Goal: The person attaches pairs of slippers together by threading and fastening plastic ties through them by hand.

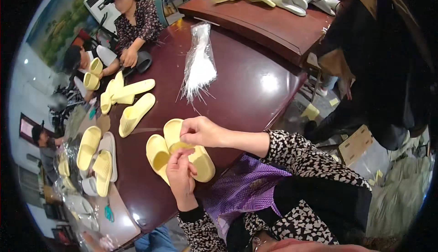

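Note:
A pair of pale yellow slippers [158,155] lies side by side on the dark red table, right in front of me. Over the pair, my right hand [200,131] is closed, thumb and fingers pinched together. Just nearer to me, my left hand [180,172] has its fingers bent together above the slippers' straps. Whatever the fingertips hold is too small to make out. Farther off on the table lies a clear plastic bag of thin white strands [200,65], fanned out at its near end.
More yellow slippers [137,115] lie to the left, with yellow and grey ones [89,148] on the side table near teal scissors [109,212]. A raised red tabletop [246,21] with piled slippers stands at the far right. Two co-workers [137,26] handle slippers across the table.

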Available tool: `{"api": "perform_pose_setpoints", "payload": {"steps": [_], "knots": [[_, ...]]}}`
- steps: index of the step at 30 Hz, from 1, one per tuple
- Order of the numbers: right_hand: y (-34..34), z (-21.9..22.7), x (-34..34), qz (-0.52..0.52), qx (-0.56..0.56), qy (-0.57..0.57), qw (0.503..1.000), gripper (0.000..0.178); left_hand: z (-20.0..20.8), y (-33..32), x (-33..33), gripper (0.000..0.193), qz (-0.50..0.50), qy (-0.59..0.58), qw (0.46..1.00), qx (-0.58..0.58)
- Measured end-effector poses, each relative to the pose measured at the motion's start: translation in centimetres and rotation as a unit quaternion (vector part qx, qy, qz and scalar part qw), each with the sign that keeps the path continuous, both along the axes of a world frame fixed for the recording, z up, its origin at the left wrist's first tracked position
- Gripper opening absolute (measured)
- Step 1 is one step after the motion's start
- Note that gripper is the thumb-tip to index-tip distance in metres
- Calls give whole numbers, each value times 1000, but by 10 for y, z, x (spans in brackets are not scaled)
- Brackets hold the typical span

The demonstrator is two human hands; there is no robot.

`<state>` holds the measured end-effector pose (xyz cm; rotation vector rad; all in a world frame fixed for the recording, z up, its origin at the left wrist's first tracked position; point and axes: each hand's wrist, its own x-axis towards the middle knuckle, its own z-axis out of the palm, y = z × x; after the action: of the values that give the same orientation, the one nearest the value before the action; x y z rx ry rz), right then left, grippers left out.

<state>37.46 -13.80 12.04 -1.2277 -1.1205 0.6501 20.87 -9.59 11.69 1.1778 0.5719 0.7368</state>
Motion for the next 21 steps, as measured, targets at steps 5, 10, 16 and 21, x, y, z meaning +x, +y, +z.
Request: {"api": "perform_pose_setpoints", "payload": {"steps": [5, 10, 16, 21], "knots": [[7, 18, -14, -1, 60, -76, 995, 9, 5, -1, -17, 14, -44, -19, 995, -88], [7, 11, 2, -17, 64, -75, 995, 9, 23, 2, -13, 11, -26, 136, 990, 20], [-16, 22, -7, 81, -147, -12, 986, 16, 35, -9, -56, 6, 77, 194, 872, 444], [-38, -18, -17, 188, -279, 127, 933, 15, 22, -26, -73, 12, 28, 233, 783, 577]]}}
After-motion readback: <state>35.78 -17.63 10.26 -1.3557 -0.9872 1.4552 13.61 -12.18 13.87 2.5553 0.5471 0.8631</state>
